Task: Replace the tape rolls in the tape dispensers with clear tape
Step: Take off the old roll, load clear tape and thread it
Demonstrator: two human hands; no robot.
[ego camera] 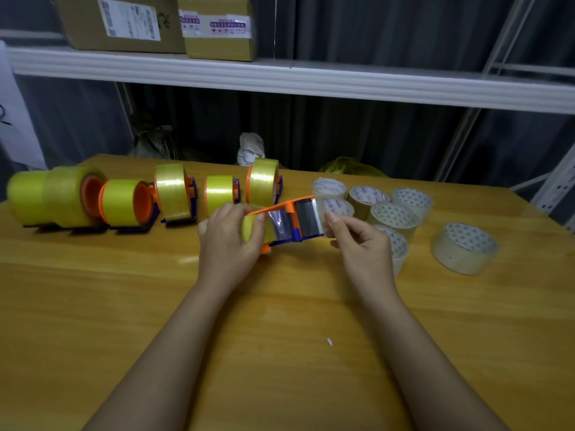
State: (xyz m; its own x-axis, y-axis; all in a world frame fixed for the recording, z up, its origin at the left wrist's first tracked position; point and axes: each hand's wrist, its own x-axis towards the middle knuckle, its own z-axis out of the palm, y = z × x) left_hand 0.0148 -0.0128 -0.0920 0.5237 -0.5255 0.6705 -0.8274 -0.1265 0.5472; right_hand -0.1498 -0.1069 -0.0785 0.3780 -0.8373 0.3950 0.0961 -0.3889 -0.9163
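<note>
1. A wooden table [280, 321] fills the view; two bare forearms reach forward across it from the near edge.
2. At the table's middle, the left hand [228, 241] grips an orange and blue tape dispenser [284, 223], fingers curled over the yellow tape roll [253, 230] mounted in it and thumb pressing on the roll's top.
3. Just right of the dispenser, the right hand [361, 241] pinches the loose end of tape at the dispenser's cutter end between thumb and forefinger; the other fingers are loosely curled.
4. Right of the dispenser lies a cluster of clear tape rolls [393, 217], touching one another, with one more clear roll [463, 248] apart, farther right.
5. Behind and left of the dispenser stands a row of other dispensers [174, 197] loaded with yellow tape, running to the table's left edge.
6. Beyond the table, a white shelf [311, 79] carries cardboard boxes [155, 23].
</note>
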